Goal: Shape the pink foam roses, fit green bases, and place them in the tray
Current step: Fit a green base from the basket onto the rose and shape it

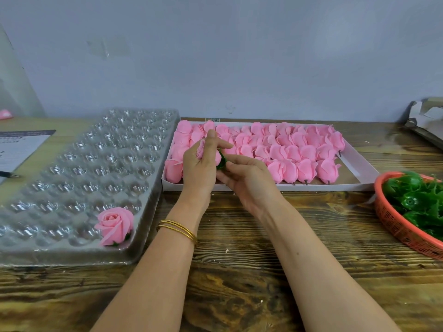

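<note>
My left hand (199, 164) holds a pink foam rose (201, 149) above the table's middle, fingers curled round it. My right hand (244, 176) pinches a green base (221, 161) against the underside of that rose. A clear plastic tray (79, 164) with several round cups lies at the left; one finished pink rose (116, 225) with its green base sits in a near-right cup. A white cardboard box (263, 186) behind my hands holds several unshaped pink roses (299, 149).
A red basket (393, 224) of green bases (414, 200) stands at the right edge. Papers and a pen (9, 174) lie at the far left. A torn carton (426, 118) sits at the back right. The wooden table (239, 271) meets a grey wall.
</note>
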Motion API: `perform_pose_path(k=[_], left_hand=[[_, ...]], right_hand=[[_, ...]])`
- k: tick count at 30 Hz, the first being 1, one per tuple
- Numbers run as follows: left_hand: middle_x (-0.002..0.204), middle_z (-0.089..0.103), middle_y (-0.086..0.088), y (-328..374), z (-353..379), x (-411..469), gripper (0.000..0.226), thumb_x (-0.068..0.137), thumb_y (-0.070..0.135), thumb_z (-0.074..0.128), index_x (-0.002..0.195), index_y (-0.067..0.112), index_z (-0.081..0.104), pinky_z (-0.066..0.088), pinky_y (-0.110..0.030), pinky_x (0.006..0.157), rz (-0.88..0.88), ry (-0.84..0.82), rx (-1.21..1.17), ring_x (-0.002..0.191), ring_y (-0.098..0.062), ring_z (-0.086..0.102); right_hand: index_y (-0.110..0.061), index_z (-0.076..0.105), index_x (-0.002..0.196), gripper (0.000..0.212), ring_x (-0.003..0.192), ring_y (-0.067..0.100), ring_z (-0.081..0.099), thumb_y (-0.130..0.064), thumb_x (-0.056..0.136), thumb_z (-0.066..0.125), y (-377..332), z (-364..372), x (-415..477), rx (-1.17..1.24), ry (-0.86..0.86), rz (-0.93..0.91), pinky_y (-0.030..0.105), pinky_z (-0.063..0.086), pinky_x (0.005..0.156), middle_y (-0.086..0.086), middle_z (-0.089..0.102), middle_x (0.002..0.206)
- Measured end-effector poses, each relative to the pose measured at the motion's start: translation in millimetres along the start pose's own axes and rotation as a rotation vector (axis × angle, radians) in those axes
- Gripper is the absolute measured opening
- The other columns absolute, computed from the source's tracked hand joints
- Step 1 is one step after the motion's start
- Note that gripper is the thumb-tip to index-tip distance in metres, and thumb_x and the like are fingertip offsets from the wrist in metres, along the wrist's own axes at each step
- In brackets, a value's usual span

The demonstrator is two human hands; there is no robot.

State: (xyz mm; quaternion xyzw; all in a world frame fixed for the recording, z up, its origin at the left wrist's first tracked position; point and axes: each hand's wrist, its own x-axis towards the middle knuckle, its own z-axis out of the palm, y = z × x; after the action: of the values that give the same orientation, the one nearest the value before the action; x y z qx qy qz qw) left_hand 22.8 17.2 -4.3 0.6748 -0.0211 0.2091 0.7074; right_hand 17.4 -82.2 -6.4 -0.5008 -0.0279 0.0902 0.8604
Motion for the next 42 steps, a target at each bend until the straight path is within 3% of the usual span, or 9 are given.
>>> perform_pose_path(k=[5, 9, 13, 18, 22, 27, 31, 37, 42], left_hand=[[0.083, 0.073, 0.012, -0.7, -0.8, 1.1, 0.046, 0.100, 0.050, 0.043, 0.069, 0.035, 0.073, 0.053, -0.039, 0.081, -0.007, -0.009, -0.010, 0.084, -0.001, 0.066], [0.084, 0.073, 0.015, 1.8, -0.4, 1.2, 0.046, 0.099, 0.051, 0.042, 0.069, 0.038, 0.073, 0.051, -0.033, 0.080, -0.013, -0.020, -0.020, 0.086, 0.001, 0.065], [0.086, 0.074, 0.009, 2.7, -1.2, 1.6, 0.044, 0.094, 0.056, 0.043, 0.070, 0.037, 0.074, 0.054, -0.031, 0.070, -0.051, -0.034, -0.045, 0.089, -0.009, 0.068], [0.084, 0.074, 0.004, 3.5, -2.0, 0.4, 0.045, 0.095, 0.056, 0.044, 0.071, 0.033, 0.074, 0.054, -0.024, 0.063, -0.067, -0.047, -0.074, 0.084, -0.010, 0.070], [0.091, 0.075, 0.008, 4.3, -3.0, 1.3, 0.045, 0.099, 0.053, 0.043, 0.072, 0.034, 0.074, 0.050, -0.019, 0.055, -0.073, -0.036, -0.081, 0.084, -0.004, 0.069], [0.088, 0.074, 0.008, 0.7, -2.6, 1.9, 0.045, 0.096, 0.057, 0.043, 0.074, 0.035, 0.075, 0.053, -0.040, 0.082, -0.059, -0.050, -0.066, 0.094, -0.016, 0.068], [0.090, 0.075, 0.007, 2.2, -2.5, 0.9, 0.044, 0.097, 0.055, 0.045, 0.075, 0.033, 0.076, 0.050, -0.034, 0.074, -0.092, -0.049, -0.097, 0.094, -0.018, 0.067], [0.097, 0.076, 0.001, 7.1, -3.0, 0.7, 0.042, 0.099, 0.048, 0.049, 0.077, 0.027, 0.077, 0.050, -0.027, 0.069, -0.185, -0.060, -0.173, 0.096, -0.014, 0.070], [0.100, 0.075, 0.003, 5.5, -3.0, 1.5, 0.042, 0.098, 0.051, 0.049, 0.081, 0.027, 0.079, 0.056, -0.033, 0.082, -0.196, -0.084, -0.176, 0.101, -0.018, 0.069]], right_hand=[[0.011, 0.063, 0.108, 0.022, 0.080, 0.015, 0.070, 0.012, 0.095, 0.045, 0.2, -0.1, -2.7, -0.031, -0.009, -0.002, 0.020, 0.057, 0.073, 0.014, 0.069, 0.093], [0.014, 0.060, 0.116, 0.026, 0.071, 0.014, 0.067, 0.012, 0.093, 0.051, 0.2, -0.4, -4.7, -0.084, 0.018, -0.045, 0.020, 0.057, 0.073, 0.014, 0.069, 0.086], [0.000, 0.068, 0.104, 0.025, 0.064, 0.013, 0.068, 0.015, 0.087, 0.057, 0.0, -0.8, -6.2, -0.158, 0.027, -0.099, 0.022, 0.055, 0.064, 0.005, 0.072, 0.071], [-0.013, 0.072, 0.100, 0.031, 0.077, 0.020, 0.070, 0.011, 0.080, 0.069, 2.5, -3.9, -4.8, -0.270, 0.084, -0.154, 0.031, 0.056, 0.075, 0.008, 0.074, 0.082], [-0.008, 0.071, 0.105, 0.027, 0.079, 0.019, 0.072, 0.007, 0.082, 0.070, 3.6, -2.8, -4.3, -0.245, 0.068, -0.146, 0.027, 0.057, 0.073, 0.008, 0.076, 0.084], [-0.005, 0.070, 0.098, 0.016, 0.070, 0.017, 0.072, 0.006, 0.088, 0.063, 3.2, -0.1, -3.7, -0.162, 0.051, -0.117, 0.020, 0.056, 0.065, 0.008, 0.075, 0.078], [0.002, 0.067, 0.105, 0.019, 0.074, 0.017, 0.072, 0.010, 0.091, 0.056, 0.7, -0.1, -3.0, -0.104, 0.030, -0.078, 0.022, 0.056, 0.069, 0.010, 0.074, 0.082], [0.000, 0.067, 0.098, 0.025, 0.078, 0.016, 0.073, 0.012, 0.095, 0.045, -1.6, 0.9, -3.4, 0.006, 0.005, -0.014, 0.024, 0.058, 0.071, 0.011, 0.072, 0.085], [-0.001, 0.064, 0.102, 0.021, 0.069, 0.011, 0.070, 0.010, 0.095, 0.049, -2.7, -0.9, -5.4, -0.023, 0.011, -0.017, 0.026, 0.060, 0.077, -0.001, 0.069, 0.066]])
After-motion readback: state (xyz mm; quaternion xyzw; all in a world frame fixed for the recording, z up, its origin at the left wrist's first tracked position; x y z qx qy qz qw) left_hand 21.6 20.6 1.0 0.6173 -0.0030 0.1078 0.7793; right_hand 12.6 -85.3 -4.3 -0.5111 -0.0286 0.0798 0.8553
